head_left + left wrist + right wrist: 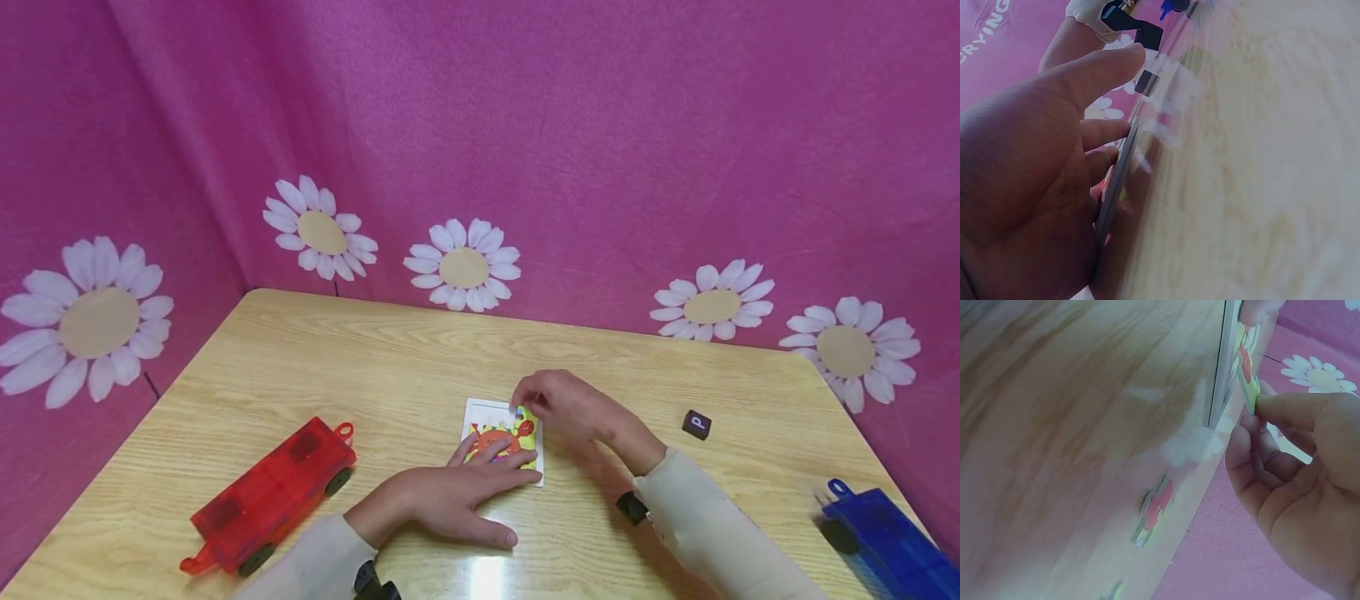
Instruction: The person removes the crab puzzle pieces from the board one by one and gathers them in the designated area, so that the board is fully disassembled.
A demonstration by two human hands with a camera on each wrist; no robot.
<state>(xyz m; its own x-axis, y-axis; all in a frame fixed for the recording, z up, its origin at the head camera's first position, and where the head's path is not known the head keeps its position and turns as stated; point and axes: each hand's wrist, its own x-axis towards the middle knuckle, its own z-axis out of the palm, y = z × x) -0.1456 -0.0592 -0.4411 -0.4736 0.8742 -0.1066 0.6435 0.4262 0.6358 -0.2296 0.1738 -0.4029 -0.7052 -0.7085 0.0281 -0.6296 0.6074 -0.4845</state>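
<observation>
A small jigsaw puzzle in a white tray [474, 408] lies mid-table, with an orange and red picture on yellow. My left hand [465, 497] rests across its lower part, fingers spread, covering some of the picture. In the left wrist view those fingertips touch the tray's edge [1119, 172]. At the upper right corner, my right hand [576, 407] pinches a yellow and red puzzle piece [527, 422] between thumb and fingers. The right wrist view shows this piece [1247, 378] tilted up from the tray. Another red puzzle piece [1159, 507] lies on the table nearby.
On the left sits a red toy wagon [277, 492] with black wheels. A dark letter cube [697, 424] and a blue toy wagon [892, 533] are to the right. Pink cloth [570, 167] with daisies hangs behind the wooden table [360, 358].
</observation>
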